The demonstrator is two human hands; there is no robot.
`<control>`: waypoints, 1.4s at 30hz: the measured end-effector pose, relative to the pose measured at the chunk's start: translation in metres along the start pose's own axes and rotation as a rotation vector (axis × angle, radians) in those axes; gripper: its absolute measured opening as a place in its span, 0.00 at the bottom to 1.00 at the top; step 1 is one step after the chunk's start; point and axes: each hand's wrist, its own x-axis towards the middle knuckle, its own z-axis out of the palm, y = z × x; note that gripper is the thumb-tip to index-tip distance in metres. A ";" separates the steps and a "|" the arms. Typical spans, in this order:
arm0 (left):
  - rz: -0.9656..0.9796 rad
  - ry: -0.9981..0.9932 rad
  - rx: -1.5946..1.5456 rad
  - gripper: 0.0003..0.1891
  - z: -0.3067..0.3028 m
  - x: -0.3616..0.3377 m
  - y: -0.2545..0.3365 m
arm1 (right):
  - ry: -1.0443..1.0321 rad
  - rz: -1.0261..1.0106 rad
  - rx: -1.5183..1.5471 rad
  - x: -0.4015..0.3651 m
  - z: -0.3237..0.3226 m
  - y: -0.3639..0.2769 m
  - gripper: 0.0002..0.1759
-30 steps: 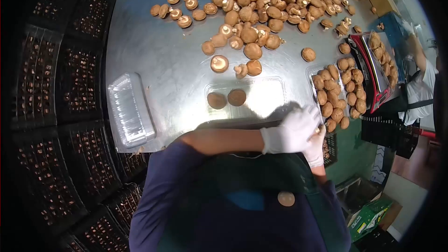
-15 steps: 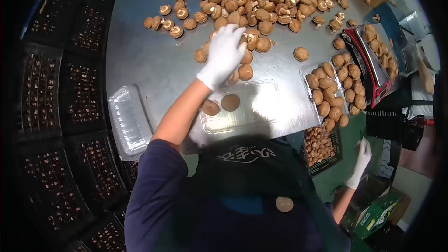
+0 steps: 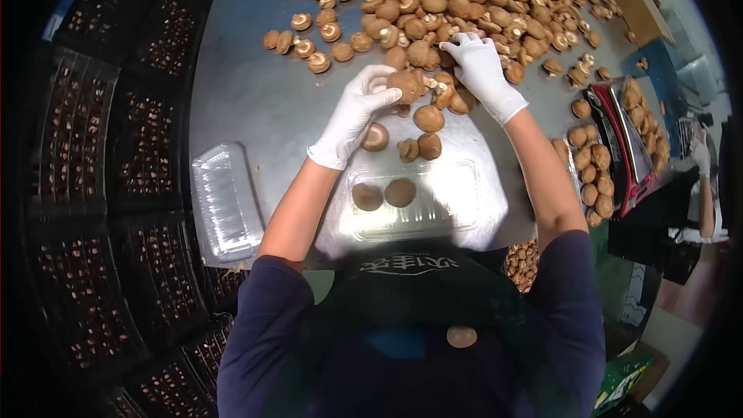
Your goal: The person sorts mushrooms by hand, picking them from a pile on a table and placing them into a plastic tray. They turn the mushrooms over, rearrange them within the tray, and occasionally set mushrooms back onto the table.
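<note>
My left hand (image 3: 358, 114), in a white glove, pinches a large brown mushroom (image 3: 405, 87) between thumb and fingers. To its right my right hand (image 3: 481, 70), also gloved, has its fingertips at the near edge of the mushroom pile (image 3: 472, 0); its fingers are bent together and I cannot make out what they hold. A few loose mushrooms (image 3: 429, 118) lie just below both hands. Nearer my body sits a clear plastic tray (image 3: 433, 213) with two mushrooms (image 3: 399, 193) in its left part.
An unused-looking clear tray (image 3: 226, 201) lies at the table's left edge. Filled trays (image 3: 593, 174) and a red-edged package (image 3: 619, 147) stand at right. Black crates (image 3: 70, 139) of mushrooms are stacked left. A cardboard piece (image 3: 631, 0) edges the back right. Another person's gloved hand (image 3: 700, 156) shows far right.
My right hand has come up from the lower right to the pile. My left hand now holds a mushroom out in view. More mushrooms lie apart near the tray; the view has shifted slightly.
</note>
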 end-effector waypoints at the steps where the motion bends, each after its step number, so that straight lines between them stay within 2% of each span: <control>1: -0.012 -0.015 -0.181 0.19 0.001 -0.007 0.005 | 0.005 -0.012 -0.125 0.007 0.007 -0.003 0.17; 2: -0.021 -0.032 -0.362 0.21 0.003 -0.012 0.010 | 0.011 -0.022 -0.250 0.014 0.013 -0.005 0.15; 4: -0.026 -0.058 -0.433 0.23 0.001 -0.021 0.015 | -0.139 0.001 -0.293 0.028 0.014 -0.005 0.11; 6: -0.044 -0.140 -0.609 0.23 0.002 -0.026 0.014 | -0.177 -0.001 -0.349 0.036 0.013 -0.007 0.11; 8: -0.040 -0.125 -0.635 0.24 0.009 -0.031 0.013 | -0.244 -0.051 -0.283 0.038 0.003 -0.003 0.14; 10: 0.010 -0.194 -0.566 0.26 0.013 -0.037 0.007 | -0.060 0.043 -0.060 0.026 -0.005 0.003 0.21; 11: 0.000 -0.159 -0.356 0.27 0.022 -0.049 0.014 | 0.089 0.047 0.034 0.015 -0.020 0.001 0.22; 12: -0.009 -0.168 -0.363 0.27 0.030 -0.059 0.018 | 0.236 0.051 0.129 -0.001 -0.036 -0.002 0.23; 14: 0.043 -0.246 0.552 0.25 0.047 -0.074 0.017 | 0.173 0.101 0.441 -0.046 -0.084 -0.015 0.23; 16: 0.413 -0.293 0.891 0.20 0.057 -0.085 -0.020 | -0.127 0.123 0.674 -0.104 -0.143 -0.031 0.23; 18: 0.479 -0.380 0.955 0.19 0.066 -0.088 -0.056 | -0.322 0.097 0.608 -0.168 -0.175 -0.037 0.23; 20: 0.575 -0.465 1.392 0.20 0.075 -0.092 -0.068 | -0.535 0.022 0.471 -0.221 -0.210 -0.040 0.26; 21: 0.585 -0.385 1.462 0.21 0.076 -0.093 -0.075 | -0.704 0.078 0.328 -0.259 -0.216 -0.037 0.27; 22: 0.584 -0.391 1.459 0.21 0.075 -0.093 -0.080 | -0.869 0.133 0.182 -0.286 -0.216 -0.035 0.28; 23: 0.645 -0.322 1.454 0.19 0.073 -0.093 -0.084 | -0.872 0.137 0.185 -0.291 -0.217 -0.040 0.28; 25: 0.697 -0.255 1.451 0.16 0.069 -0.092 -0.077 | -0.739 0.233 -0.085 -0.296 -0.217 -0.048 0.29; 26: 0.711 -0.199 1.300 0.14 0.068 -0.090 -0.059 | -0.739 0.229 -0.077 -0.289 -0.211 -0.051 0.29; 27: 0.725 -0.139 1.151 0.12 0.062 -0.087 -0.045 | -0.577 0.256 0.104 -0.272 -0.201 -0.054 0.27; 28: 0.626 -0.056 1.270 0.10 0.053 -0.077 -0.037 | -0.410 0.277 0.283 -0.252 -0.189 -0.057 0.25; 29: 0.523 0.033 1.383 0.09 0.041 -0.067 -0.030 | -0.310 0.228 0.273 -0.229 -0.174 -0.062 0.24; 30: 0.599 0.147 1.453 0.08 0.027 -0.062 -0.027 | -0.210 0.179 0.263 -0.204 -0.156 -0.067 0.23; 31: 0.508 0.121 1.408 0.13 0.005 -0.056 -0.033 | -0.150 0.125 0.271 -0.182 -0.136 -0.070 0.24; 32: 0.503 0.132 1.412 0.13 -0.007 -0.052 -0.035 | -0.092 0.071 0.279 -0.160 -0.117 -0.073 0.24; 34: 0.513 0.092 1.442 0.20 -0.020 -0.047 -0.037 | 0.001 -0.032 0.261 -0.116 -0.088 -0.082 0.25; 36: 0.431 0.106 1.413 0.23 -0.028 -0.042 -0.037 | -0.046 -0.159 0.182 -0.086 -0.063 -0.083 0.24; 38: 0.354 0.129 1.387 0.26 -0.036 -0.045 -0.036 | -0.109 -0.150 0.103 -0.072 -0.040 -0.086 0.22; 40: 0.016 0.183 0.455 0.27 -0.036 -0.049 -0.033 | -0.094 -0.158 0.103 -0.064 -0.030 -0.082 0.19; 41: 0.047 0.120 0.207 0.27 -0.034 -0.053 -0.030 | -0.110 -0.148 0.115 -0.063 -0.026 -0.079 0.22; 42: 0.046 0.125 0.207 0.27 -0.032 -0.057 -0.027 | -0.110 -0.153 0.117 -0.067 -0.024 -0.077 0.22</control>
